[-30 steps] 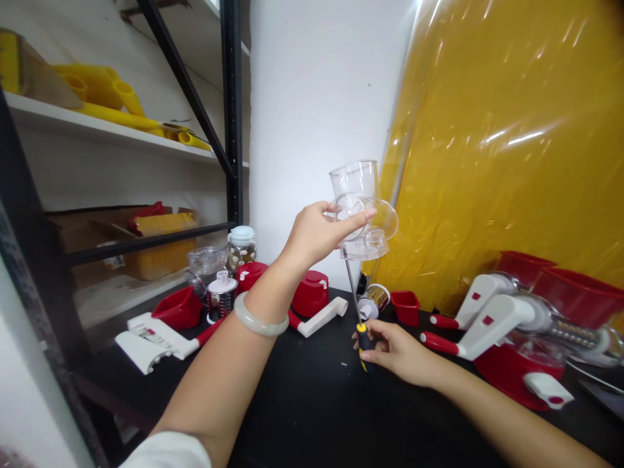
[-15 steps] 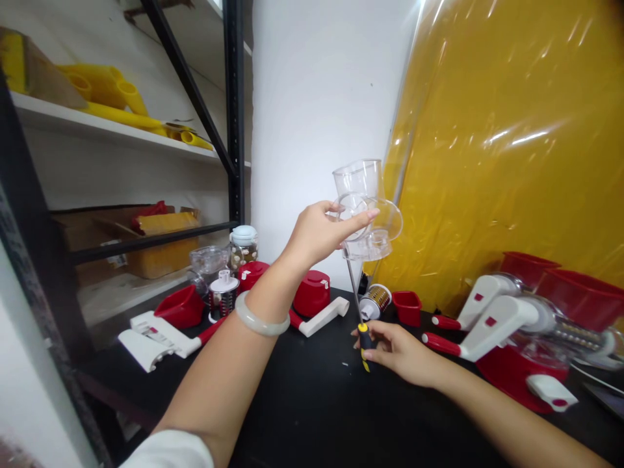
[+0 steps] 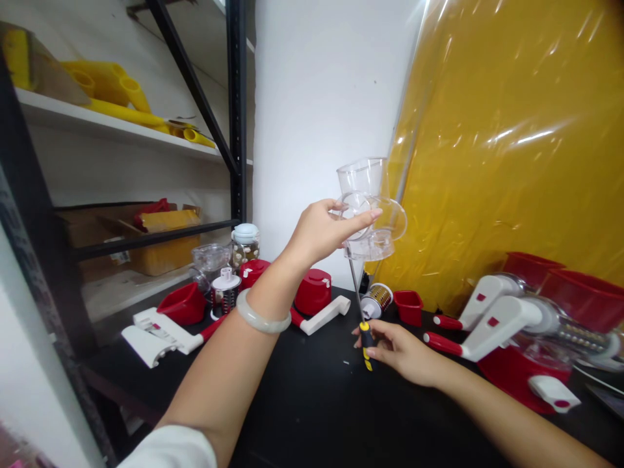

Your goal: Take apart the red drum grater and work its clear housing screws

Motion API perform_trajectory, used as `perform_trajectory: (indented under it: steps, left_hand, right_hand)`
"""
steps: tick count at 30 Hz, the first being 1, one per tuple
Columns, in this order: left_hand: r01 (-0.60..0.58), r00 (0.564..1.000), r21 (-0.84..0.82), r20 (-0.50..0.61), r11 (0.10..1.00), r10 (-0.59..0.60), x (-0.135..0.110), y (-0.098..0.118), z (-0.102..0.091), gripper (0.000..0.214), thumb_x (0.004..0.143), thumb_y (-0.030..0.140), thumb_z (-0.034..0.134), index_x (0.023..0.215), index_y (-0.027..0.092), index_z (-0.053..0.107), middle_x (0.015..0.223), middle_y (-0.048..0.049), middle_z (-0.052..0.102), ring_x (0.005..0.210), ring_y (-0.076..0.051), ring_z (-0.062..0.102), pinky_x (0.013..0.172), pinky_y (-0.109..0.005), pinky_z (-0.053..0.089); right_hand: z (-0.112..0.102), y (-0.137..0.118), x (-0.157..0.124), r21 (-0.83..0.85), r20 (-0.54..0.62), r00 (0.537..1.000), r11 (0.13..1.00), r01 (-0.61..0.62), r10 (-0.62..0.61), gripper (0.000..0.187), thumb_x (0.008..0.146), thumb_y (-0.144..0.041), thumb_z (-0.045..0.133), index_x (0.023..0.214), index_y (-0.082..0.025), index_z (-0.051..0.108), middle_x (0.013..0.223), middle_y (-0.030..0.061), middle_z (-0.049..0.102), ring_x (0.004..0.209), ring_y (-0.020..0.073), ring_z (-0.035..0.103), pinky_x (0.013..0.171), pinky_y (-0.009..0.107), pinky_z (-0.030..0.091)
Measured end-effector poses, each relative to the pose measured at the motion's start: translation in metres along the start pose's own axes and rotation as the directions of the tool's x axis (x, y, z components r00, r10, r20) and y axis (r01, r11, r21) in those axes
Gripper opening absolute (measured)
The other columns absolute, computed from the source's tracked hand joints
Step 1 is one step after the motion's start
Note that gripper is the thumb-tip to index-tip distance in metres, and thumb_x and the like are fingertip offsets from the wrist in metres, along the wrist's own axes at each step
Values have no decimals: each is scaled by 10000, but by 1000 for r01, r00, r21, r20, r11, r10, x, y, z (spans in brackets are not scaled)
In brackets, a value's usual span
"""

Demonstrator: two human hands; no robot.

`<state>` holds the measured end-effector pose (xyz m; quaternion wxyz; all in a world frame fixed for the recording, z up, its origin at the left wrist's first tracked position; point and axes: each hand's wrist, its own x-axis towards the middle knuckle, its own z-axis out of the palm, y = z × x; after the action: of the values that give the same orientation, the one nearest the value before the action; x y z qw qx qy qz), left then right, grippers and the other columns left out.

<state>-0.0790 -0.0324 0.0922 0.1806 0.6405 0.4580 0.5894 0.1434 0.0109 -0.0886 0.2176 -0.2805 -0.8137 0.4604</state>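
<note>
My left hand (image 3: 324, 229) is closed around a clear plastic grater housing (image 3: 373, 224), holding it up above the table. In my right hand (image 3: 400, 351) is a screwdriver (image 3: 365, 335), gripped by its black and yellow handle. Its long metal shaft points up, and the tip meets the underside of the housing near my left fingers; the exact contact spot is hidden. Behind the screwdriver a grater drum (image 3: 377, 300) lies on its side, next to a small red cup (image 3: 408, 307). A white crank with a red handle (image 3: 322, 316) lies left of the shaft.
Assembled red and white rotary graters (image 3: 511, 318) stand at the right. On the left are a red hopper (image 3: 182, 303), white arm parts (image 3: 163, 331), another drum (image 3: 225, 292) and a lidded jar (image 3: 245, 246). Black-framed shelving (image 3: 236, 117) rises behind them; yellow sheeting (image 3: 511, 130) covers the right wall.
The whole view has shifted slightly. Both hands keep the same grip, and the screwdriver stays against the clear housing at nearly the same angle.
</note>
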Motion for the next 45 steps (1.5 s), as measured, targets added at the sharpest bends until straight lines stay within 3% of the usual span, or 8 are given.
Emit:
perform_trajectory:
  steps: [9, 19, 26, 30, 34, 41, 45]
  left_hand:
    - [14, 1000, -14, 7, 1000, -14, 0, 1, 0, 707, 699, 647, 835, 1147, 133, 647, 880, -83, 736, 701, -165, 676, 569, -273, 528]
    - [29, 999, 14, -17, 999, -29, 2, -4, 0, 741, 653, 757, 799, 1058, 161, 631, 781, -45, 699, 669, -177, 675, 562, -286, 526]
    - [29, 1000, 15, -13, 999, -29, 3, -4, 0, 850, 612, 794, 797, 1128, 144, 614, 772, -66, 712, 735, -197, 689, 602, -295, 519]
    - [15, 1000, 23, -19, 1000, -15, 1, -3, 2, 854, 596, 778, 819, 1134, 146, 615, 801, -58, 715, 736, -187, 680, 612, -291, 513]
    - [-1, 1000, 15, -1, 1000, 1, 0, -3, 2, 873, 601, 782, 812, 1152, 135, 609, 801, -54, 714, 720, -183, 667, 610, -302, 511]
    - [2, 1000, 21, -19, 1000, -1, 1, -4, 2, 837, 590, 775, 823, 1103, 146, 619, 851, -71, 720, 782, -189, 683, 650, -296, 517]
    - [3, 1000, 12, 3, 1000, -3, 0, -4, 3, 846, 601, 783, 812, 1123, 147, 615, 784, -42, 697, 718, -178, 669, 620, -298, 510]
  right_hand:
    - [0, 3, 0, 13, 0, 1000, 1000, 5, -5, 461, 851, -526, 703, 1179, -205, 664, 1123, 103, 722, 1043, 254, 659, 970, 475, 519]
    - [2, 4, 0, 18, -24, 1000, 1000, 12, -12, 469, 826, -567, 732, 1115, -204, 666, 1076, 95, 719, 1001, 243, 662, 931, 444, 533]
    - [4, 7, 3, 8, -78, 997, 1000, -23, 24, 472, 739, -575, 813, 976, -212, 626, 943, 30, 651, 850, 177, 626, 761, 331, 543]
    - [4, 13, 5, 4, -120, 991, 999, -54, 54, 525, 670, -572, 861, 933, -227, 565, 892, -17, 561, 685, 112, 543, 558, 254, 483]
    - [5, 12, 3, 19, -103, 993, 998, -63, 64, 526, 708, -596, 824, 955, -237, 529, 900, -28, 536, 599, 78, 504, 479, 239, 472]
    - [1, -5, -4, 110, 33, 999, 993, -43, 40, 548, 802, -540, 765, 1214, -233, 574, 1110, 83, 659, 933, 200, 647, 612, 305, 601]
    - [1, -3, -2, 164, 49, 999, 986, -25, 17, 501, 781, -535, 799, 1105, -230, 567, 1034, 45, 647, 861, 170, 649, 594, 287, 604]
